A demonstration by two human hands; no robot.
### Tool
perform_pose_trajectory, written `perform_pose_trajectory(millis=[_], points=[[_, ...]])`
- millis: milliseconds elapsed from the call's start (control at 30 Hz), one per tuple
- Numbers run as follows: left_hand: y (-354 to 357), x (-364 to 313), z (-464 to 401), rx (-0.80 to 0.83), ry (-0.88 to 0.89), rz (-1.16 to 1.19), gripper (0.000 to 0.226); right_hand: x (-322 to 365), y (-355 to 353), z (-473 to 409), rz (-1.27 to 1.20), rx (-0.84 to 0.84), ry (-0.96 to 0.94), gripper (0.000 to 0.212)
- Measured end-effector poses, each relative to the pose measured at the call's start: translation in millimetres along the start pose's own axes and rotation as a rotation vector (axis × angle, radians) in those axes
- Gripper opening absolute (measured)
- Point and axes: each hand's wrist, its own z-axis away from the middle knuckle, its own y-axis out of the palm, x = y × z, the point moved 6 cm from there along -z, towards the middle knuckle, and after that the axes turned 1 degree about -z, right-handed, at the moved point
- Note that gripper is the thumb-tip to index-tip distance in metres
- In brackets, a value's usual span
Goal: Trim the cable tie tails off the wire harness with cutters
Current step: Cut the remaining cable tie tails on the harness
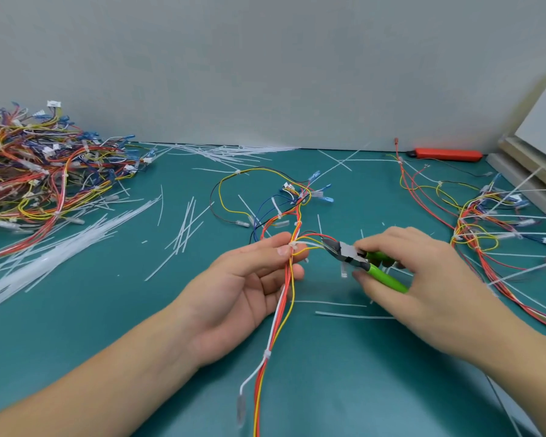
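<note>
A: We've got the green desk [108, 310] spread wide, a big heap of wire bundles [38, 171] at its far left, more bundles [486, 222] at the right.

B: And loose white cut-off strips [183, 228] scattered between. What about our hands?

A: Our left hand [243, 288] lies palm up, thumb and fingers pinching the wire harness [289, 279] right at a white cable tie [292, 246]. The harness runs from the desk's middle down toward us.

B: Our right hand [423, 279] grips the green-handled cutters [360, 260], fingers curled round the handles.

A: The blades sit just right of that tie, at its white tail [311, 244]; we can't tell whether they touch it.
</note>
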Motion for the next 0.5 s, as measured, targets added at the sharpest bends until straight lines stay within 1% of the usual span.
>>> perform_pose_trajectory(millis=[100, 167, 233, 333, 500], points=[[-0.8, 0.3, -0.2, -0.002, -0.004, 0.009, 0.037, 0.5, -3.3, -0.1, -0.031, 0.034, -0.017, 0.019], [-0.2, 0.8, 0.2, -0.014, 0.015, -0.007, 0.043, 2.9, -7.0, 0.1, -0.107, 0.047, -0.027, 0.020], [0.4, 1.1, 0.7, -0.038, 0.045, -0.016, 0.050, 9.2, -15.3, 0.3, -0.184, -0.005, -0.049, 0.020], [1.1, -1.3, 1.0, -0.069, 0.096, -0.012, 0.050, 25.4, -25.4, 2.4, -0.199, -0.108, -0.119, 0.018], [0.7, -1.0, 1.8, -0.105, 0.166, -0.044, 0.039, 48.1, -17.7, 9.1, -0.164, -0.118, -0.199, 0.024]])
